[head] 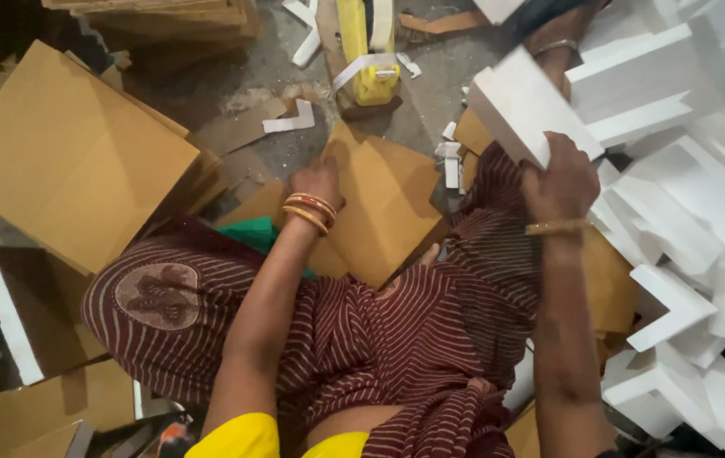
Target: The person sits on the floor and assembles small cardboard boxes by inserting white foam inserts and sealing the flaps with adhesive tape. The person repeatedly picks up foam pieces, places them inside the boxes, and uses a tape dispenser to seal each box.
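Seated on the floor, one hand pins a cardboard sheet while the other grips a white foam block.

The left hand point(318, 182), bangles at the wrist, lies flat and unclenched on a brown cardboard sheet point(388, 203) resting across the lap, seemingly to keep it from sliding. The right hand point(559, 182) is closed around the lower edge of a white foam block point(519, 106), held tilted above the knee beside the sheet. To its right, a heap of white foam corner pieces point(685, 220) lies within easy reach. Beyond the sheet a yellow tape dispenser point(366, 51) stands on the concrete floor point(430, 85). A stack of cardboard sheets point(65, 157) sits to the left. No container is visible.
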